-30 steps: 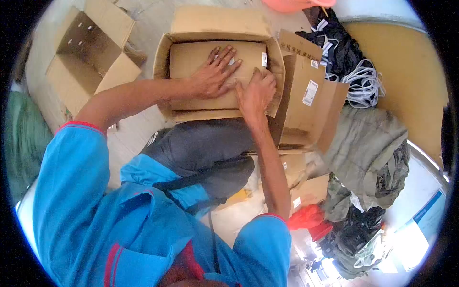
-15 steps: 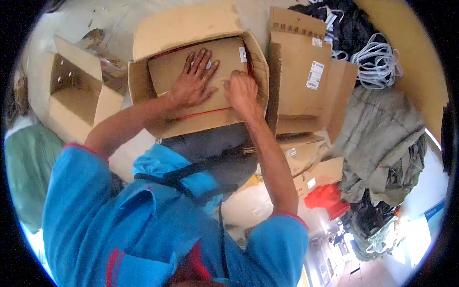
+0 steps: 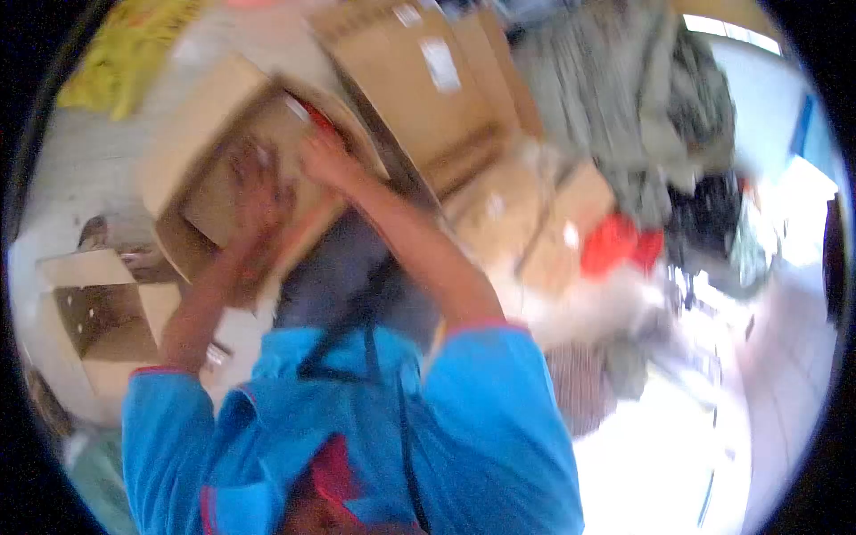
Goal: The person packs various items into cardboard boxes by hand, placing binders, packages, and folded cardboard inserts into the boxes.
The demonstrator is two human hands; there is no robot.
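An open cardboard box (image 3: 192,116) stands tilted in view in front of my body. Inside it lies a flat brown cardboard piece (image 3: 214,198) with a white label near its upper corner. My left hand (image 3: 263,192) is over this piece, its fingers apart though blurred. Towards the box's right side is my right hand (image 3: 323,159), beside a strip of red (image 3: 319,116) along the inner edge. Motion smears its fingers, so their grip does not show. Whether either hand presses on the cardboard is unclear.
A smaller open carton (image 3: 102,316) sits at the left. On the right are a large opened carton (image 3: 419,98), more flattened cardboard (image 3: 499,209), a red bag-like item (image 3: 611,245) and grey-green cloth (image 3: 615,98). Yellow material (image 3: 129,53) lies at the upper left.
The whole view has swung, so box and hands appear further left and rotated. My right hand now appears by the red strip at the box's inner right edge. My left hand stays over the cardboard.
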